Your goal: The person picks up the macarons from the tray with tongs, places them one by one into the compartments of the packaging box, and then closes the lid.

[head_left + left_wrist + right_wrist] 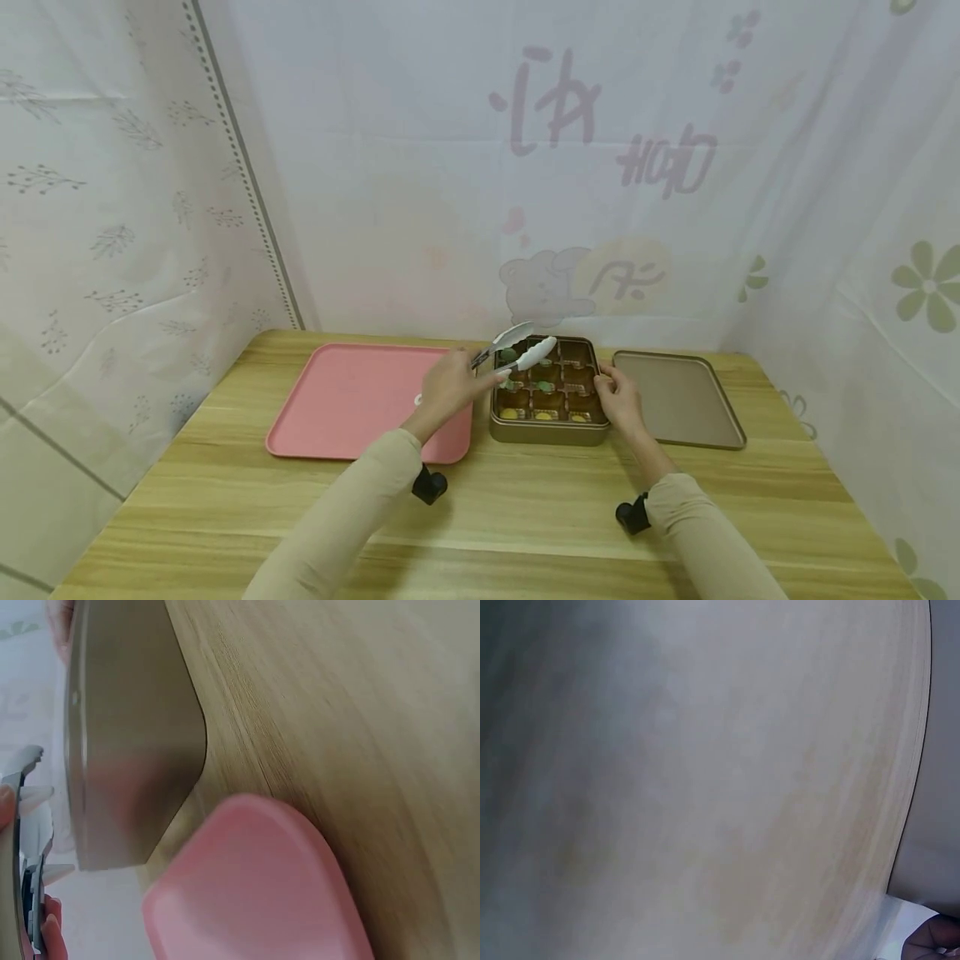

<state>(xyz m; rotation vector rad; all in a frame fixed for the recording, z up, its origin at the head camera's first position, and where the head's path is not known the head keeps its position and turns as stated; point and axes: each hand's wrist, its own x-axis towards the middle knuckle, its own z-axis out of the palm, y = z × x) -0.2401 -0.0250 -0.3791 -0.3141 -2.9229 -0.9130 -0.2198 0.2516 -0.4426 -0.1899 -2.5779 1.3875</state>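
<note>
In the head view, my left hand (450, 385) grips tongs (534, 353) with white tips, their two arms spread apart over the left part of a bronze tin (550, 432). The tin's divided insert has several compartments; small green pieces (544, 387) lie in some, yellow pieces (546, 416) in the front row. My right hand (621, 400) holds the tin's right edge. The left wrist view shows the tin's side (135, 735) and the tongs (34, 825) beside it. At the lower right corner of the right wrist view, part of my right hand (933, 939) is at the tin (941, 825).
A pink tray (352, 404) lies left of the tin, with a small white ring-like mark or object near its right side, partly behind my left hand. To the right lies a flat bronze lid (678, 400). A printed curtain hangs behind the wooden table (510, 517).
</note>
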